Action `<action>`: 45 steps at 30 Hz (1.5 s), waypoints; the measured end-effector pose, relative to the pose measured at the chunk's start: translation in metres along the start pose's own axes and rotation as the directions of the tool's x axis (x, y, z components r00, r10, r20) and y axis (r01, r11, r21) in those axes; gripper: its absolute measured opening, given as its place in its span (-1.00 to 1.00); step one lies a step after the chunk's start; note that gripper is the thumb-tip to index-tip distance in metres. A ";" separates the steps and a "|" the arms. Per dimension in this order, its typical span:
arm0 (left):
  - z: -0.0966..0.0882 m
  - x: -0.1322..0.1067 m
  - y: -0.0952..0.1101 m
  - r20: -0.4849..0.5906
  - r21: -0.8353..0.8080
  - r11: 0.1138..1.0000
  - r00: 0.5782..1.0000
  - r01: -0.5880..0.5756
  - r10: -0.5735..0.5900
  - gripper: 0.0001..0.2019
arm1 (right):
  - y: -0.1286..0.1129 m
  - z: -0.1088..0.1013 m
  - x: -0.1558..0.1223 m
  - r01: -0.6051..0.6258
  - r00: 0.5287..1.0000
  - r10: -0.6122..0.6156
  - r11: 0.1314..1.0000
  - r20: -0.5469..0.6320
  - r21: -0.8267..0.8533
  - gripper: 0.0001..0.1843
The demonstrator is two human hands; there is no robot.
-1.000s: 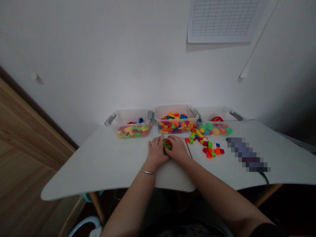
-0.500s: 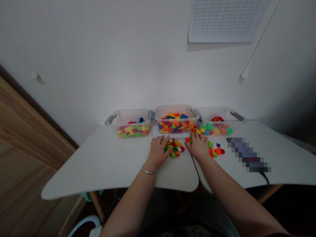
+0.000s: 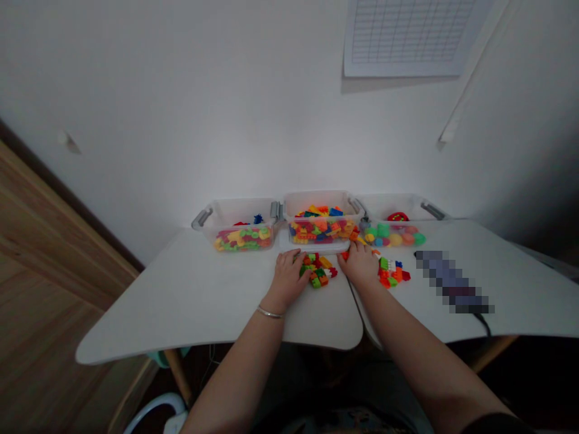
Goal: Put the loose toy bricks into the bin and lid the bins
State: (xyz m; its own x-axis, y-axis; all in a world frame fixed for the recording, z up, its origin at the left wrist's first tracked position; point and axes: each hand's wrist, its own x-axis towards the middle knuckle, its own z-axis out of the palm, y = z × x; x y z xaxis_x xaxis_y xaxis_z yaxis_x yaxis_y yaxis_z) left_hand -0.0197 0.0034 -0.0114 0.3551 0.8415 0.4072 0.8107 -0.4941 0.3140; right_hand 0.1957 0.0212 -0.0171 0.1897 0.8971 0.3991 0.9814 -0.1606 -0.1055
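Observation:
My left hand (image 3: 288, 278) rests at the left side of a pile of toy building bricks (image 3: 320, 279) in green, red, orange and yellow. Its fingers are apart and touch the edge of the pile; a silver bangle circles the wrist. My right hand (image 3: 362, 265) lies over the seam between the two table tops, fingers out and slightly bent. Red and orange bricks show at its fingertips, partly hidden beneath them. Right of that hand sits another group of bricks (image 3: 392, 274) in green, white, orange, blue and red. Neither hand visibly lifts a brick.
Along the wall stand a clear bin with yellow and pink pieces (image 3: 244, 239), a middle bin (image 3: 323, 212) heaped with bricks on a white lid (image 3: 296, 247), and a right bin (image 3: 393, 224) with coloured balls. A blurred-out object (image 3: 452, 283) with a black cable lies right.
My right hand's fingers have drawn closer together and shifted slightly left. My left hand stays at the pile, its thumb drawn in a little. The bricks look nearly unchanged.

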 end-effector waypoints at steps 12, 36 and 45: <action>-0.004 -0.001 0.006 0.006 0.034 0.999 1.000 0.031 -0.031 -0.59 | 0.003 -0.001 -0.004 -0.043 0.999 0.043 0.999 -0.027 0.013 -0.48; 0.000 0.003 -0.006 -0.273 -0.027 0.992 0.953 0.126 -0.129 -0.66 | -0.063 -0.025 -0.022 0.348 0.935 -0.330 0.777 -0.131 0.524 -0.82; 0.000 0.004 -0.007 -0.238 -0.061 0.998 0.971 0.004 -0.018 -0.56 | -0.078 -0.015 -0.026 0.456 0.882 -0.458 0.770 -0.111 0.446 -0.74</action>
State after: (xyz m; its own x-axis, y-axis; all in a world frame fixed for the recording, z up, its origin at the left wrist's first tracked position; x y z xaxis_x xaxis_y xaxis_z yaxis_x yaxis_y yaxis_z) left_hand -0.0234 0.0102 -0.0120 0.2190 0.7739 0.5942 0.7823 -0.5033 0.3671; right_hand 0.1148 0.0043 -0.0060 -0.2791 0.8192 0.5011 0.8288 0.4691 -0.3052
